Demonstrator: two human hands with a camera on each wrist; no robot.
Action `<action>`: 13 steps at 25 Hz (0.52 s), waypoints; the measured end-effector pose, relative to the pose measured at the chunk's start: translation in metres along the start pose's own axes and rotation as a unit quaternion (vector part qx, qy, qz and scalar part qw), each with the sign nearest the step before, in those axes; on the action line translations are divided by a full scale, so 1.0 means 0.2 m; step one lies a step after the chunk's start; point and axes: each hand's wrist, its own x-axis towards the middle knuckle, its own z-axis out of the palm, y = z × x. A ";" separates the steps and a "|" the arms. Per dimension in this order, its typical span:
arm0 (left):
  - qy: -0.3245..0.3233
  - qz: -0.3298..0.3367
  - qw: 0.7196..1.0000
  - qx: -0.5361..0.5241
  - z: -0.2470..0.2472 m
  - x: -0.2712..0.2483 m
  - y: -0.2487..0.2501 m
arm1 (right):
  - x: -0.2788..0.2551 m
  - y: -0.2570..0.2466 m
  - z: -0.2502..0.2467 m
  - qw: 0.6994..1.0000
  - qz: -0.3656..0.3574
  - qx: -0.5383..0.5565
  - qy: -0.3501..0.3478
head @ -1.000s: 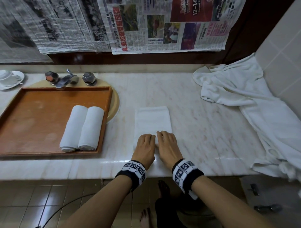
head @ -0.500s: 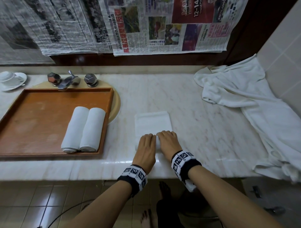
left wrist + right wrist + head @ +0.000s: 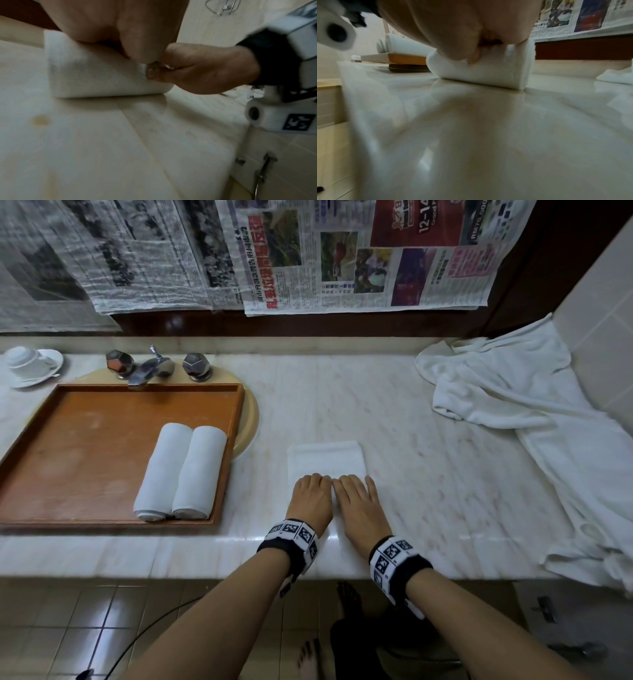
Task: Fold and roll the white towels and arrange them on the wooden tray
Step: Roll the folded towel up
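A white towel (image 3: 325, 457) lies on the marble counter, its near end rolled up under both hands. My left hand (image 3: 310, 494) and right hand (image 3: 356, 498) sit side by side on the roll, fingers curled over it. The left wrist view shows the roll (image 3: 96, 77) under the left hand (image 3: 120, 27), thumb at its near side, with the right hand (image 3: 205, 70) beside it. The right wrist view shows the same roll (image 3: 479, 71) under the right hand (image 3: 453, 24). Two rolled towels (image 3: 181, 470) lie side by side in the wooden tray (image 3: 85, 446) at the left.
A large crumpled white cloth (image 3: 531, 412) covers the counter's right side and hangs over its edge. A tap (image 3: 147, 368) stands behind the tray, with a cup and saucer (image 3: 27, 364) at the far left. Newspapers (image 3: 342, 251) hang on the back wall.
Both hands have moved away from me, rolling the towel further. The flat part ahead of the fingers has grown shorter.
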 end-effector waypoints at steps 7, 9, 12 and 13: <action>0.079 0.007 0.995 0.058 0.11 -0.12 0.03 | 0.26 0.04 -0.11 0.998 -0.027 -0.010 -0.064; 0.034 -0.023 0.994 0.097 0.13 -0.11 0.04 | 0.34 0.04 -0.14 0.996 -0.010 -0.012 -0.091; 0.005 -0.050 0.991 0.127 0.14 -0.02 0.03 | 0.37 0.03 -0.16 0.997 0.000 0.013 -0.075; 0.005 -0.052 0.991 0.126 0.13 0.03 0.02 | 0.33 0.03 -0.15 0.999 0.000 0.025 -0.040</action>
